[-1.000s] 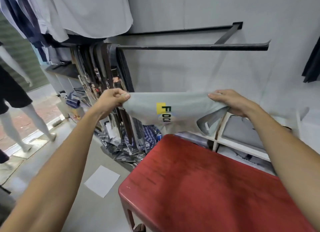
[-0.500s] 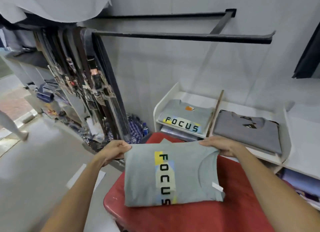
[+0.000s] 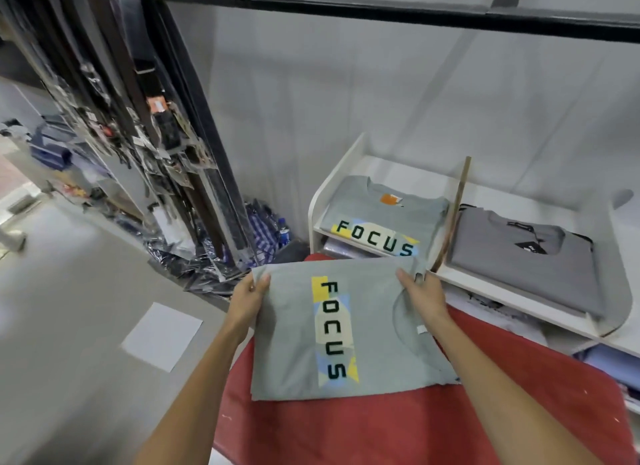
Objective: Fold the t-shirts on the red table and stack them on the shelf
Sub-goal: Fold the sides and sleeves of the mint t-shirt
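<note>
Red bench [image 3: 450, 412], shelf [image 3: 512, 293] beyond it holding a folded FOCUS shirt [image 3: 377, 218]. The grey t-shirt [image 3: 332, 329], airborne a second ago, now lies folded on the bench. Left hand [image 3: 247, 300] and right hand [image 3: 420, 296] pinch its far corners; shelving probably follows.

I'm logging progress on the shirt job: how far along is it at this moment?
Done: one folded FOCUS t-shirt lies in the shelf's left compartment. In hand: a second FOCUS shirt lies folded on the red table, the left hand and right hand holding its far corners. Left: putting it on the shelf. No other unfolded shirts show on the table.
</note>
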